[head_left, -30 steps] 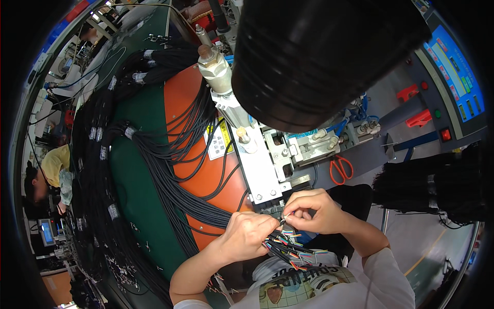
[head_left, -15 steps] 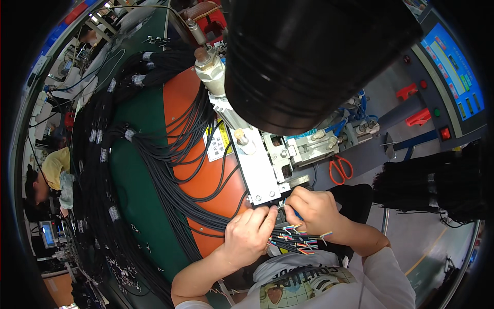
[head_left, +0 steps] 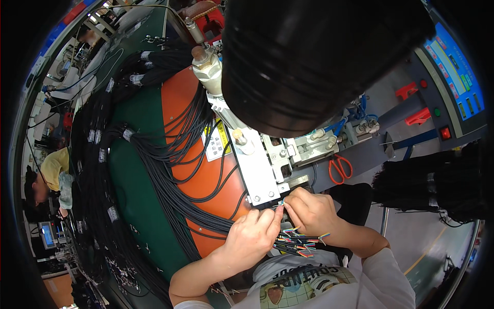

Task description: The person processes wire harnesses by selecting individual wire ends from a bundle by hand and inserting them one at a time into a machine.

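My left hand (head_left: 250, 233) and my right hand (head_left: 311, 212) meet just below the front end of a white metal machine head (head_left: 260, 177). Thumb and fingers of both are closed in a pinch. Between the fingertips shows a tiny bit of thin wires, pale and bluish, at the end of a cable mostly hidden by my fingers. Below my hands lies a bunch of black cables with stripped ends (head_left: 301, 241), their thin coloured cores fanning out to the right. These black cables (head_left: 172, 193) run from the left, over an orange board, under my left hand.
A large black cylinder (head_left: 319, 67) overhangs the machine. Orange-handled scissors (head_left: 340, 170) lie right of it. A control panel with a screen (head_left: 455, 72) stands at the far right, and a black cable bundle (head_left: 432, 190) below it. More bundles (head_left: 98, 134) cover the green table (head_left: 135, 206).
My left fingertips have straightened a little toward the right fingertips, and the bit of wires between them shows more clearly. The cable ends below have shifted slightly.
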`<state>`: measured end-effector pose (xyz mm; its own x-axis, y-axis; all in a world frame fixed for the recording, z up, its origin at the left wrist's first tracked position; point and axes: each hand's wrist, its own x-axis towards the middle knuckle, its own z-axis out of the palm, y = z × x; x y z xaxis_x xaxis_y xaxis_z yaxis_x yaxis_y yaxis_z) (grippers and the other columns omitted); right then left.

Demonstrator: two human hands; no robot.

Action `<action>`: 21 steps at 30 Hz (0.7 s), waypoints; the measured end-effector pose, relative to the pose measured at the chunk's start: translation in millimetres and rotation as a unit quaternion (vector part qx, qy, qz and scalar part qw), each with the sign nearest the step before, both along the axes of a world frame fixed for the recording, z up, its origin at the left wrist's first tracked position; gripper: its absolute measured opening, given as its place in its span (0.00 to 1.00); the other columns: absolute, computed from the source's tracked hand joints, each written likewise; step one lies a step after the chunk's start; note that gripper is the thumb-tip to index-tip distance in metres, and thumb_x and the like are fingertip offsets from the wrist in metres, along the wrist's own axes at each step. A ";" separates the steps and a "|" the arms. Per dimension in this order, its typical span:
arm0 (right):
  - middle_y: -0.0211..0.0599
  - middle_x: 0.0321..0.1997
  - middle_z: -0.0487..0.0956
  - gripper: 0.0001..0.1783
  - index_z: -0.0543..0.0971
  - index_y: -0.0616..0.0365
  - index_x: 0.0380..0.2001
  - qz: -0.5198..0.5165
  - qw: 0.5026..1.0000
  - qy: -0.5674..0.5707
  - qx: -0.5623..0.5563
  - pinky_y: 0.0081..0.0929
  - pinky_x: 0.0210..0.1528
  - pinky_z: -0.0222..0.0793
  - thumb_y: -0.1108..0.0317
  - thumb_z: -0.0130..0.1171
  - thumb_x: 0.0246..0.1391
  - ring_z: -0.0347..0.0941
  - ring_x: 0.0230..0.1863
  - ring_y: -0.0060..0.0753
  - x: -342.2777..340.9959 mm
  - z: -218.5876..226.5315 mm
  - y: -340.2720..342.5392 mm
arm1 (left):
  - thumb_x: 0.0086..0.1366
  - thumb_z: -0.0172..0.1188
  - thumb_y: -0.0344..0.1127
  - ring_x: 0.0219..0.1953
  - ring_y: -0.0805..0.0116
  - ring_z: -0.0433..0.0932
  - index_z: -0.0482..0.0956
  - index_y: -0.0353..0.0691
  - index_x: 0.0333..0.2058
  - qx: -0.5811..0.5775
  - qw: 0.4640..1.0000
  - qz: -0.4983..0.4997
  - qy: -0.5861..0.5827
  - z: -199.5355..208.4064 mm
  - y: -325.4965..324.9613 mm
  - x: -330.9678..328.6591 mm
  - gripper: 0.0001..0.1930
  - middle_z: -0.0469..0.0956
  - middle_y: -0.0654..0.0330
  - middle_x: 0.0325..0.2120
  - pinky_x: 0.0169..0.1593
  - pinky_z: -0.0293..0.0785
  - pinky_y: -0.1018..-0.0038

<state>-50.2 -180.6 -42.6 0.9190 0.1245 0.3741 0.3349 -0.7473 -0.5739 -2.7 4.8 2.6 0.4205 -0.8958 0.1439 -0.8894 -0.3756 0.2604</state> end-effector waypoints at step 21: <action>0.35 0.20 0.76 0.05 0.78 0.63 0.28 -0.004 0.972 0.143 0.189 0.21 0.19 0.63 0.74 0.63 0.48 0.69 0.15 0.22 6.7 -8.8 -9.2 | 0.45 0.57 0.25 0.32 0.62 0.72 0.77 0.30 0.44 -0.059 0.992 0.106 0.032 -4.6 28.2 1.9 0.22 0.72 0.57 0.32 0.36 0.69 0.69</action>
